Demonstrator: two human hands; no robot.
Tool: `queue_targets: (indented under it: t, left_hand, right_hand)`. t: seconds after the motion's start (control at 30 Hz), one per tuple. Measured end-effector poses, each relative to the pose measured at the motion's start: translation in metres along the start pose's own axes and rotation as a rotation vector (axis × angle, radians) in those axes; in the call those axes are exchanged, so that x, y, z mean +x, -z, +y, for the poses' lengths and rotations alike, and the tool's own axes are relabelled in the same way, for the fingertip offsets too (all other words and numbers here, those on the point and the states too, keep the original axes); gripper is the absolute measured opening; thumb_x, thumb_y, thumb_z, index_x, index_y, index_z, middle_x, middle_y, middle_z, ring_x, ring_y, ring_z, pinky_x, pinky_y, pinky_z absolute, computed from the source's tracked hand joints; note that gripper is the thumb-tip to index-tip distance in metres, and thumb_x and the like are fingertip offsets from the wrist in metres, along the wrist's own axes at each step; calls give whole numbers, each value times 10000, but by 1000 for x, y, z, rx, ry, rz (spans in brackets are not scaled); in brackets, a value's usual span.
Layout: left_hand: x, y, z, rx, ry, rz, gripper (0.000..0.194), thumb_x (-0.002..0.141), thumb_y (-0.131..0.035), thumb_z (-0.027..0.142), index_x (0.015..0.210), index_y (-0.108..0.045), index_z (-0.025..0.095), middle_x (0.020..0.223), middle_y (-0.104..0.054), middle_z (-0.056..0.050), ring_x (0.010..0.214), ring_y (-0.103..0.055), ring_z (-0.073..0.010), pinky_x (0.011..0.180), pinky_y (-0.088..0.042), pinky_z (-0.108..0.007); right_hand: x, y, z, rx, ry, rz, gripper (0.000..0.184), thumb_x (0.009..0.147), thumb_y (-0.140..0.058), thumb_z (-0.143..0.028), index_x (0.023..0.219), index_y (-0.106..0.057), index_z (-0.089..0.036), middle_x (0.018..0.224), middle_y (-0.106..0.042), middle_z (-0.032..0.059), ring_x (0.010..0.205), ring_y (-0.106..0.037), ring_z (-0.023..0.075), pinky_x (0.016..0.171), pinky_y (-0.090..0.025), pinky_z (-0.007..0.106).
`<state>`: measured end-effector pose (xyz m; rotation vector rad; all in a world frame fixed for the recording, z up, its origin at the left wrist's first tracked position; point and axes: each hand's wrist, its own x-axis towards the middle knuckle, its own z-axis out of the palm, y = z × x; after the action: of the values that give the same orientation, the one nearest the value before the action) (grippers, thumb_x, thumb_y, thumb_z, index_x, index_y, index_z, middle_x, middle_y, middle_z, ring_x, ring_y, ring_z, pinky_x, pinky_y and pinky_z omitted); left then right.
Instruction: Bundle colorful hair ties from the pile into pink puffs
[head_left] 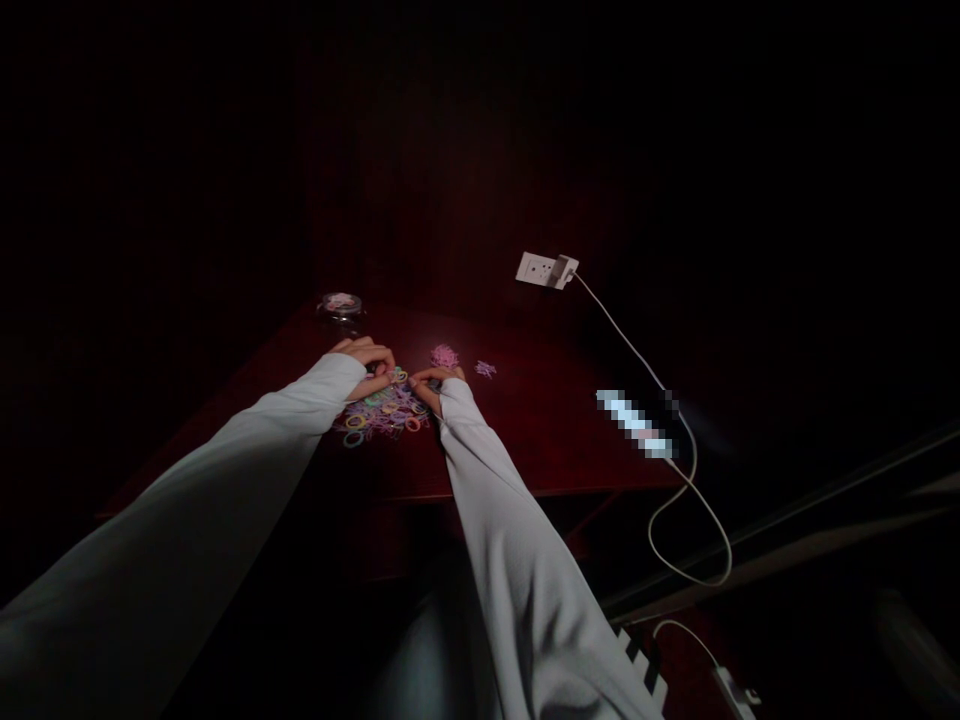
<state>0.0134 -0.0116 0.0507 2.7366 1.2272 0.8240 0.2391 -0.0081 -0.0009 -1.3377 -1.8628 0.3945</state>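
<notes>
Darkness swallows most of the room around you, and your own grip is hard to read at this size. Your left hand (366, 358) shows its back, the fingers bent toward the thumb at the upper edge of the mixed pile of small coloured bands (382, 418); a yellowish ring sits right at their tips, but you cannot tell whether they pinch it or merely touch it. Your right hand (433, 380) comes in from the other side of the pile, thumb and forefinger bent and pointing inward with their tips close together, and whether anything is caught there cannot be made out. The pile lies on the dark red table (540, 430) near its front edge, between and below your hands, partly covered by them. Just beyond your right hand is a pink heap (444, 355), with a smaller purple heap (485, 369) to its right. A round container (342, 305) stands beyond your left hand, its contents too dim to name. Off to the right, a bright object (634, 425) is hidden by pixelation (a pale cable (622, 335) passes near it). Your pale sleeves (510, 530) run out of view below.
</notes>
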Motion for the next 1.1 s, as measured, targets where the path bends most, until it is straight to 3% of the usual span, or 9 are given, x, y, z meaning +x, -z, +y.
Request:
queue_targets:
  t: [0.13,0.3,0.57,0.83,0.97,1.1]
  left_hand:
    - [0,-1,1,11,-23,6,196,968,-552,314,865,-698,231,893,-722,-12,957,-617,-228,885,-396,-357]
    - [1,-6,0,29,-9,66,303,1042,-513,404,867,-685,228,877,-721,-15,938,-610,-223,857,-383,-354]
    - [1,-12,-3,38,25,58,284,1044,-516,410,945,-722,242,938,-741,-21,981,-625,-233,892,-388,-359]
    - [1,-14,-8,0,-20,14,322,1049,-535,478,1110,-769,267,1058,-772,-38,1033,-614,-256,925,-413,-377]
    - [0,-15,-9,-41,-104,-9,394,1039,-566,568,1193,-787,280,1081,-777,-51,1031,-611,-260,911,-418,-372]
    - [0,-17,-11,-61,-119,36,337,1072,-563,503,1105,-802,267,1062,-774,-54,1032,-614,-250,912,-414,-364]
  right_hand:
    - [0,-5,6,35,7,-3,77,880,-830,-225,931,-878,-258,928,-793,24,1092,-649,228,1034,-486,335]
    - [-2,-3,8,69,-21,-6,153,819,-869,-197,958,-880,-261,909,-796,16,1085,-642,235,964,-495,311]
    - [-10,6,4,198,12,-4,123,887,-805,-336,930,-874,-244,837,-796,22,947,-670,224,919,-517,329]
    - [-2,3,3,338,-33,-10,272,891,-828,-454,955,-893,-198,765,-777,24,640,-593,143,642,-458,270]
    - [-1,8,-3,345,-27,11,315,895,-828,-496,937,-897,-192,755,-779,38,667,-621,162,643,-482,278]
    - [-5,12,-8,355,-17,68,345,910,-807,-536,948,-891,-203,750,-759,25,677,-591,159,681,-491,288]
